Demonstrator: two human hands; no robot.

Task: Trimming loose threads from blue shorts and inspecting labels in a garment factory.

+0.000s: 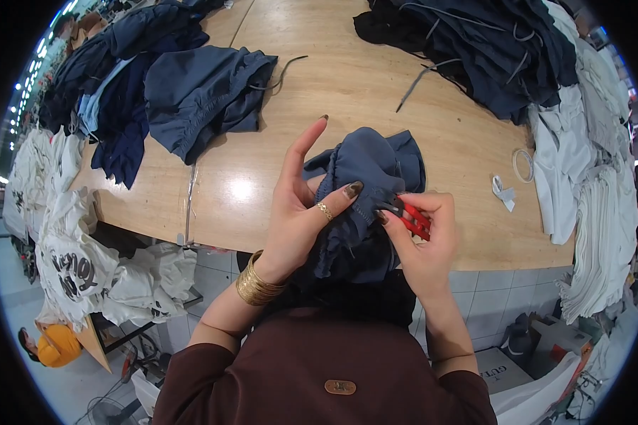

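A bunched slate-blue garment (367, 161) with a gathered, elastic-looking edge lies over the table's front edge, its lower part hanging toward me. My left hand (298, 209) grips it, thumb pressed on top and index finger stretched up and away; the other fingers are hidden under the cloth. In my right hand (429, 237) is a pair of red-handled thread snips (416, 221), closed in by thumb and fingers. Their dark blades touch or nearly touch the cloth by a stitched seam; whether a thread lies between them I cannot tell.
Another slate-blue garment (204, 95) with a drawstring lies at the left of the wooden table (319, 78). Dark garments (475, 49) are heaped far right, beside stacked white cloth (594, 241). A white strip (503, 193) lies right. White printed garments (85, 262) hang left; a person in orange (58, 345) is beyond.
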